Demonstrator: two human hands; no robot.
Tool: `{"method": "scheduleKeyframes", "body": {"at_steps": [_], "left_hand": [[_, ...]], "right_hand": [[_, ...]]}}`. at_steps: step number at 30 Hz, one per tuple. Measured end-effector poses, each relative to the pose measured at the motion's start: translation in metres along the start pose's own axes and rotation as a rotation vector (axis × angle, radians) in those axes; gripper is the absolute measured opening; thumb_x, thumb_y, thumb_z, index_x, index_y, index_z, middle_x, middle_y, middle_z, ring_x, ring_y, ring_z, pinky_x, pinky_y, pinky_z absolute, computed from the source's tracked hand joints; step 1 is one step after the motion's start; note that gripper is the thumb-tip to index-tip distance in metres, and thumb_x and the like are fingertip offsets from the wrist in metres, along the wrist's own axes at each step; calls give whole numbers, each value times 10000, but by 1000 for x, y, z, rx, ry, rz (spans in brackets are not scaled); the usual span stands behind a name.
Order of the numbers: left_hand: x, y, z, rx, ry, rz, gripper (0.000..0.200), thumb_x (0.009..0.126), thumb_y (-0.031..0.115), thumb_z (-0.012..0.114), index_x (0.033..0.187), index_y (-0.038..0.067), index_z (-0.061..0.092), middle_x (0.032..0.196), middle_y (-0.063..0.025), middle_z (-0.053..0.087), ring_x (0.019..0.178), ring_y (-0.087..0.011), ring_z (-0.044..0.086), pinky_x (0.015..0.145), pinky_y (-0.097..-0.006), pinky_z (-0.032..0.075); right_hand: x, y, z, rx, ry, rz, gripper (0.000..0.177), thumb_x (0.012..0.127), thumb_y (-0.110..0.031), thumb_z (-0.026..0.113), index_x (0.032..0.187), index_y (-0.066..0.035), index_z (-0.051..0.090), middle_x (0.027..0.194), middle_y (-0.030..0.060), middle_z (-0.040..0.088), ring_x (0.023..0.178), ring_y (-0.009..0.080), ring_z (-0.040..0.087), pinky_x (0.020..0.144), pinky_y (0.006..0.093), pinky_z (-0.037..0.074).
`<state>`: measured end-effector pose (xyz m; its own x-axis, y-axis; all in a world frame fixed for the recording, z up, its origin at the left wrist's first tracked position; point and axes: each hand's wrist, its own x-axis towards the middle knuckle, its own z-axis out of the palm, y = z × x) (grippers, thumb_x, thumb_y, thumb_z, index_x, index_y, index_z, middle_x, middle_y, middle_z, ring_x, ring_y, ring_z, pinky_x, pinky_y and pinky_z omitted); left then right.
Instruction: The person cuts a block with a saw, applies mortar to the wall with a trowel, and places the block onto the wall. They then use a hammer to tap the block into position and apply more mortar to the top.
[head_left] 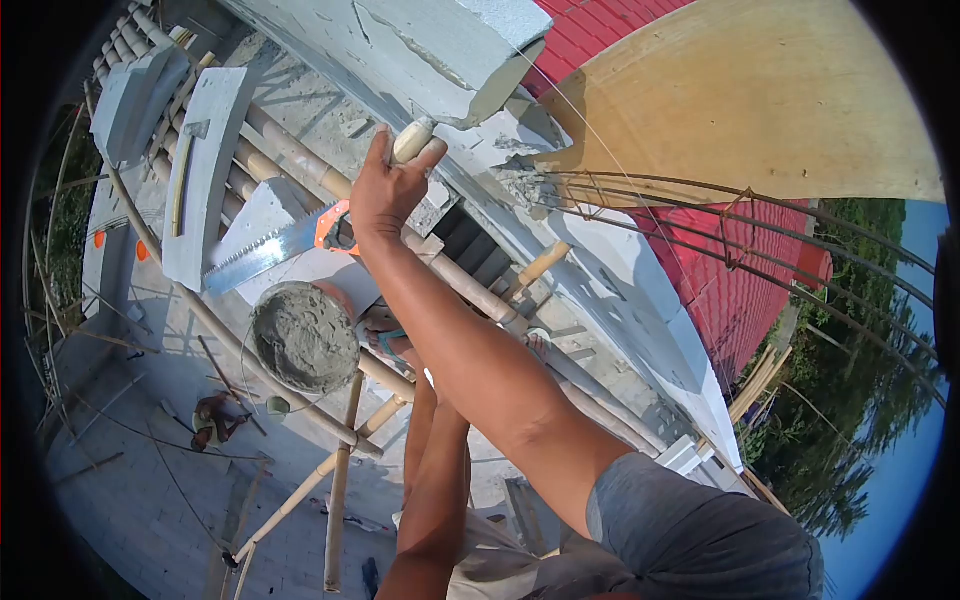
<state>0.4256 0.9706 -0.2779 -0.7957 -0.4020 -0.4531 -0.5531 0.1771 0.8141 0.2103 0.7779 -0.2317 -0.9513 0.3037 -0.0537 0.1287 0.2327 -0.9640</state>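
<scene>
My right hand [385,198] is closed around the pale wooden handle [411,142] of what looks like a trowel; its blade can hardly be made out against the wall. The hand is beside a grey block wall [470,80]. My left forearm [437,490] passes behind the right arm, which hides the left hand. Below the right hand, a handsaw [265,257] with an orange handle lies across pale blocks. A bucket of wet grey mortar [304,338] stands near it. A hammer [184,178] rests on a long pale block [222,130] at the left.
Bamboo scaffold poles [341,500] run around and under me, high above a lower floor where a person [215,420] crouches. Bent rebar [740,215] juts from the wall at right, in front of a plywood sheet [750,100]. A thin string [600,145] crosses there. Red roofing [700,290] lies beyond.
</scene>
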Motion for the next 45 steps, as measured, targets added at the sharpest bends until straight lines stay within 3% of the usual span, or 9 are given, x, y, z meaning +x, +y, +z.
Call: {"method": "scheduleKeyframes", "body": {"at_steps": [2,7,8,10,17,23,27,39,45], "left_hand": [[5,-4,-6,-9,-19,-38,399,901,304,612,1215,59,593,1140,-100,585,1034,-269,558,858,-432,469],[-5,-4,5,-700,73,-214,601,780,440,684,1267,101,592,1131,-123,582,1045,-319,496,882,-448,376],[-3,7,-1,-707,79,-220,601,780,440,684,1267,101,592,1131,-123,582,1045,-319,496,882,-448,376],[6,45,-26,697,-166,-1,606,785,435,684,1291,117,587,1139,-126,587,1065,-319,497,886,-453,375],[6,39,-27,598,-157,9,577,810,405,658,1317,140,579,1194,-130,566,1082,-321,497,905,-449,376],[0,21,-19,538,-51,48,562,831,394,630,1332,146,571,1207,-130,564,1126,-327,497,933,-450,375],[-2,25,-20,545,0,73,553,845,386,611,1342,150,566,1216,-130,563,1154,-331,497,952,-450,374],[6,36,-11,606,-39,-113,546,876,410,571,1352,143,558,1216,-140,588,1208,-348,491,1016,-476,355],[24,19,-23,-18,165,-33,739,714,427,787,1306,48,559,1201,-178,591,1150,-373,550,1019,-470,402]], "right_hand": [[-18,0,-8,-26,73,-86,499,941,-328,650,1186,-42,322,839,177,598,555,233,636,440,368,470],[-6,3,-46,633,-101,583,445,949,-360,591,1167,-73,330,788,89,501,506,150,493,391,287,364],[7,-3,-42,624,-85,545,422,950,-346,574,1158,-76,325,786,86,494,510,150,493,386,282,354],[38,3,-16,541,-63,453,403,950,-325,557,1148,-73,312,813,115,515,543,182,538,393,305,401],[38,-2,83,9,23,274,465,958,-296,543,1172,-7,248,929,307,608,753,416,688,608,461,628],[-37,31,1,-71,-217,156,615,953,-307,598,1315,5,211,879,248,618,683,327,678,570,420,536],[-60,24,-105,-123,-587,109,562,905,-307,701,1282,-31,389,815,102,608,583,166,551,557,366,484],[-88,-13,-137,-791,-1800,-167,525,829,-388,679,1134,39,661,989,245,696,984,401,661,904,457,503],[-17,-26,-143,-521,-1391,-224,451,871,-328,672,1146,29,648,1096,224,679,993,369,664,911,432,508]]}}
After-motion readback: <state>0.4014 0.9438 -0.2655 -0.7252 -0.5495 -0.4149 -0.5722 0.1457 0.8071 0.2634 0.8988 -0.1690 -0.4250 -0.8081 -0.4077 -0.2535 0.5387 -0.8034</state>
